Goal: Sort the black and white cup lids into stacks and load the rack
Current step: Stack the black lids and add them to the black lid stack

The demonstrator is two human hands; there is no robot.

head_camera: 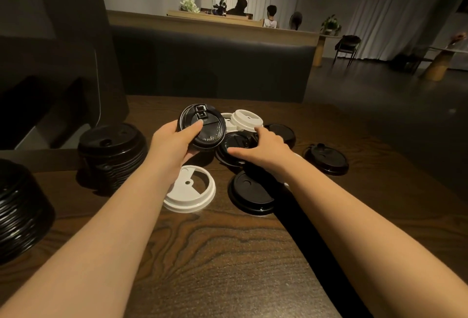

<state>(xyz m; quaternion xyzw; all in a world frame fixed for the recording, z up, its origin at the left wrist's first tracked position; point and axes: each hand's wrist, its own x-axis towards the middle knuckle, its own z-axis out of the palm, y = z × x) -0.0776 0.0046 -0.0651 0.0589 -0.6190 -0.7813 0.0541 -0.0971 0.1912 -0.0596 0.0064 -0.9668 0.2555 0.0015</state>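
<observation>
The dark wood-grain tabletop (pixel 228 254) carries everything. At its left edge stand two tall stacks of black lids (pixel 112 152), one beside the left forearm and another (pixel 22 206) nearer the camera, so black sorting looks well along. No white stack or rack shows in this view.

In the middle lies a loose pile: white lids (pixel 247 120) at the back, black ones overlapping around them, a single black lid (pixel 326 159) apart to the right, another black lid (pixel 250 193) and an upturned white lid (pixel 190 192) nearer the camera.

The left hand (pixel 174 140) grips a tilted black lid (pixel 202 128) lifted above the pile, thumb across its top. The right hand (pixel 263 147) reaches onto a black lid in the pile (pixel 235 145); its fingers curl at the rim, though in this dim light whether they truly pinch it is uncertain.

The step in hand is gathering loose black lids. Next, these need nesting the same way up, then carrying to the nearby black stack.
</observation>
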